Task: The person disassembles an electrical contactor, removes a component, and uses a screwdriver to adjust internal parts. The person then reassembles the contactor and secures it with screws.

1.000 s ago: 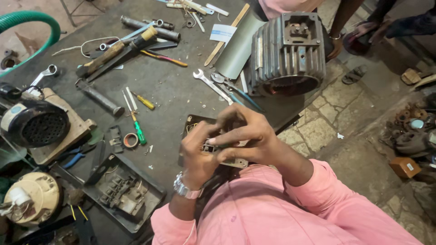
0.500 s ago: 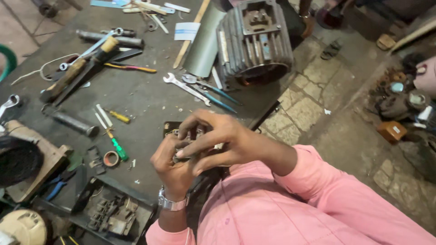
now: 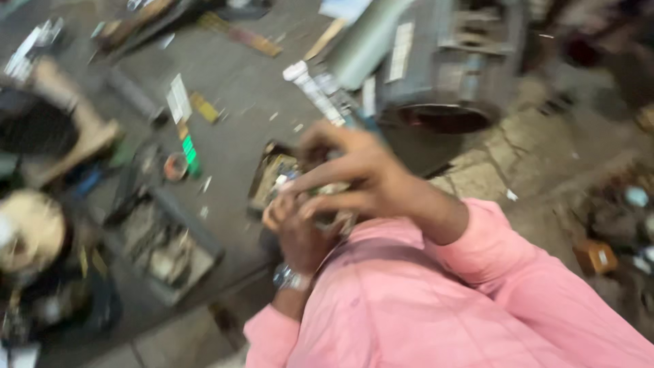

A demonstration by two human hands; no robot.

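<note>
Cluttered table (image 3: 231,102): both hands at one small part.
Right hand (image 3: 354,174) and left hand (image 3: 300,228) each grip the blurred small metal part (image 3: 320,194), near the grey motor housing (image 3: 443,68).

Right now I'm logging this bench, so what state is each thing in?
Left hand: closed on a small part, too blurred to identify.
Right hand: fingers curled over the same part, touching the left hand.
Motor housing: lying on the table edge, open end facing the person.
Parts tray: on the table, holding parts.
</note>
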